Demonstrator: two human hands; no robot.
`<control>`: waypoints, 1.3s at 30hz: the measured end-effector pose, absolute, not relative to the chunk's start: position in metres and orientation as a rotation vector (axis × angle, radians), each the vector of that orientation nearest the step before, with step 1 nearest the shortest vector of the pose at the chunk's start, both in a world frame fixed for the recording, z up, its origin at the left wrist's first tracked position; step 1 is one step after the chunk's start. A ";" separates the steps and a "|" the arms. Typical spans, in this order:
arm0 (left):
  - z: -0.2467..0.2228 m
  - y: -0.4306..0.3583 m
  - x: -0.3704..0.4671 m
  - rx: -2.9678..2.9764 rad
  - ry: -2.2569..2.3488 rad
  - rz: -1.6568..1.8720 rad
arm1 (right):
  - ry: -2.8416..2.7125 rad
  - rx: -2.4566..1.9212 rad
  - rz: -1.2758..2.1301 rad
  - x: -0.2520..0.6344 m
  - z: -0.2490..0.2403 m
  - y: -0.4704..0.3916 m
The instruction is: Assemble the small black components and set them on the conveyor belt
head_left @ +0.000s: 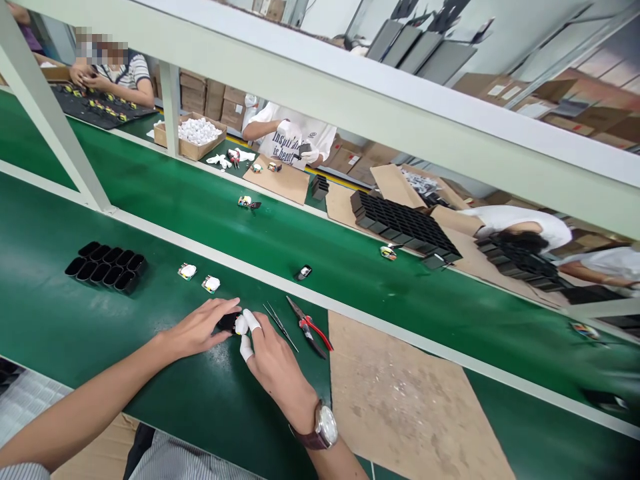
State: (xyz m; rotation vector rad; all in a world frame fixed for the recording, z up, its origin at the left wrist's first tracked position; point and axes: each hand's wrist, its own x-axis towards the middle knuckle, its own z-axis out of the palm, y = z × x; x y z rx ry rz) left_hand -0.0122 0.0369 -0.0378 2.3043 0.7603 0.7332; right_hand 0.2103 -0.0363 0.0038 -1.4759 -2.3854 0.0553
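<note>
My left hand is closed around a small black plastic case just above the green bench. In my right hand, which wears white finger cots on thumb and forefinger, is a small circuit board with a white pad. The board sits at the mouth of the case; how deep it reaches inside is hidden. Two similar circuit boards with white tops lie beyond my hands. Right of my right hand are metal tweezers and red-handled pliers.
A block of black cases stands at left. Brown cardboard covers the bench at right. Beyond a pale rail, a green conveyor belt carries scattered boards and a black case. Co-workers sit across it. A shelf beam crosses overhead.
</note>
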 end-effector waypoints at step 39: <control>-0.040 0.030 -0.011 2.134 0.793 0.642 | -2.108 -1.309 0.308 0.222 -0.020 -0.028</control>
